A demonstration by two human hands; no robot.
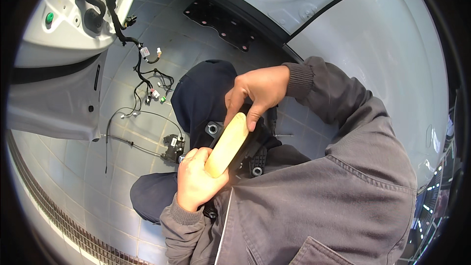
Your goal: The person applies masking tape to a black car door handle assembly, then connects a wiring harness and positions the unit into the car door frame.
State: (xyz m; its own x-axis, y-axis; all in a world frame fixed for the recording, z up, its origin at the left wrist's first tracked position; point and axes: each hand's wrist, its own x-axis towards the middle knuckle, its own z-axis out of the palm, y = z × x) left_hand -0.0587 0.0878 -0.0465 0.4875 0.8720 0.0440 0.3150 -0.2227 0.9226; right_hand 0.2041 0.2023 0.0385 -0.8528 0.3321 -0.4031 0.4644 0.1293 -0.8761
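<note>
A pale yellow oblong piece [227, 145] with rounded ends is held at a slant over my lap; its exact kind cannot be told. My left hand [200, 175] is closed around its lower end. At the upper end, the thumb and fingers of my right hand [260, 91] press against it from both sides. Beneath lies a black part [257, 159] with metal-ringed holes, resting on my legs and partly hidden by my hands. A black latch unit [173, 148] with attached cables sits just left of my left hand.
An opened white vehicle door [54, 34] with a hanging black wiring harness [140, 68] stands at upper left. A black flat panel [219, 23] lies on the tiled floor ahead. The white car body [378, 44] rises at right. A floor grate [54, 211] runs along the lower left.
</note>
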